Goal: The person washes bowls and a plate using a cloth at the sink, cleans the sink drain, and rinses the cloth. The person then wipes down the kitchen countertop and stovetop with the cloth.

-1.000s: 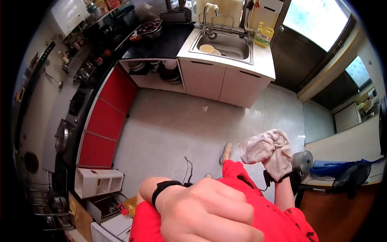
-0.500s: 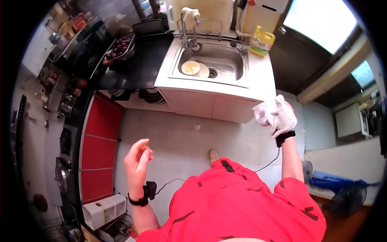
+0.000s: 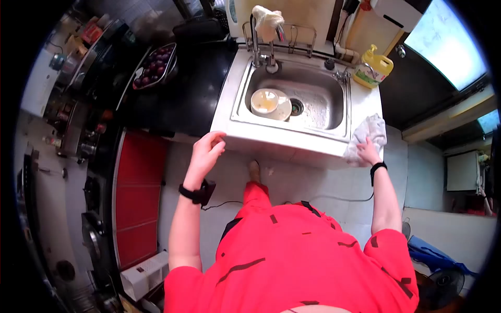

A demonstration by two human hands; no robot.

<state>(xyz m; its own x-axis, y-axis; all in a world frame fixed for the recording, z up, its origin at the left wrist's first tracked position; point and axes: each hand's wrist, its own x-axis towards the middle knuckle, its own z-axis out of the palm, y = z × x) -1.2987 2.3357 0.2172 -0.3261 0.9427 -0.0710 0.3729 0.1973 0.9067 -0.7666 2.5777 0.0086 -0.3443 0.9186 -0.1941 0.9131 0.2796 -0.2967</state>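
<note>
My right hand [image 3: 369, 153] is at the counter's right front corner, its fingers on a crumpled whitish cloth [image 3: 371, 128]. The cloth lies on the counter beside the sink, and part of it reaches the front edge. My left hand [image 3: 204, 155] is in front of the counter's left part, holding nothing, fingers loosely bent and thumb apart. A steel sink [image 3: 326, 133] is set into the white counter. Inside it, a pale bowl [image 3: 264, 100] with yellowish liquid overlaps a plate [image 3: 284, 110], left of the drain.
A faucet [image 3: 255, 44] with a cloth wrapped on top stands behind the sink. A yellow pump jug [image 3: 373, 70] is at the counter's back right. Dark plums fill a basket [image 3: 155, 68] on the black countertop [image 3: 195, 86]. Red cabinet doors [image 3: 138, 193] stand at left.
I have come closer to the sink. My right hand has brought the cloth from the air down onto the counter's right end. My left hand has moved forward, near the counter edge.
</note>
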